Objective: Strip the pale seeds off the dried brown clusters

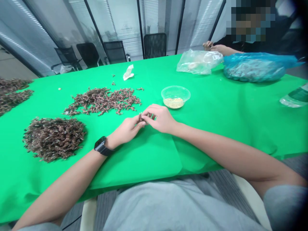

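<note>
Over a green cloth (pixel 216 134) spread across a long table, both hands work close together just beyond the person's grey shirt (pixel 168 205). The left hand (pixel 127 130), with a black smartwatch (pixel 101 146) strapped at its wrist, and the right hand (pixel 160 118) meet at the fingertips, both narrowly pinched on a small dried brown sprig (pixel 140 117). That sprig pokes up from between the fingers, roughly upright, but it is too small and too covered to make out its long axis with any certainty.

A dense mound of the same brown sprigs (pixel 54 139) lies to the left of the left hand, well apart from it. A looser, wider heap of sprigs (pixel 102 101) sits just beyond the hands, and more piles (pixel 12 96) run off the left edge of the view. Beyond the right hand stands a clear plastic bowl (pixel 175 94) holding a shallow layer of pale grains (pixel 173 103).

Farther along the table lie a crumpled white paper (pixel 128 72), a clear plastic bag (pixel 198 62) and a bulging blue plastic bag (pixel 253 69) packed with something dark. A co-worker's hands (pixel 214 46) rest at the far edge, just beside the bags, and black mesh office chairs (pixel 155 45) line a glass wall with blinds (pixel 125 29)
</note>
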A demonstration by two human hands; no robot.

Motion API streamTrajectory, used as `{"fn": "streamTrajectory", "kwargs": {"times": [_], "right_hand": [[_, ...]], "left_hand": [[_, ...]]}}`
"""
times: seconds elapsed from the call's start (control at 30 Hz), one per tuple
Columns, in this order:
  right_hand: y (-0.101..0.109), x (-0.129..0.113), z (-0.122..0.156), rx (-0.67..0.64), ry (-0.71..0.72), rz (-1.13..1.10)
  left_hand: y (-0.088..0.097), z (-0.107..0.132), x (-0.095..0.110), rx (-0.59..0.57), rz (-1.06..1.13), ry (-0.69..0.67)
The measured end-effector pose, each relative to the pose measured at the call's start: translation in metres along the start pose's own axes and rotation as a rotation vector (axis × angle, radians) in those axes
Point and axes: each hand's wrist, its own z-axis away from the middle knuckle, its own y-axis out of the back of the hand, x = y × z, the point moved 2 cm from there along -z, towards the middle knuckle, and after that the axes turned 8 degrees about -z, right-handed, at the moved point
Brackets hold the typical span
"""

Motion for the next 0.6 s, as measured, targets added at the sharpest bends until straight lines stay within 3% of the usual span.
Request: {"fn": "streamTrajectory", "kwargs": {"times": [0.23,0.6], "right_hand": [[0.0014,-0.0016,-0.0014,0.003,-0.083,-0.068],[0.0002,-0.003,0.0009,0.005,0.007,0.006]], "left_hand": [[0.0005,0.0001,0.0016,0.008,-0.053,0.002],[0.001,0.0004,0.0024,0.026,-0.011,-0.014]]}}
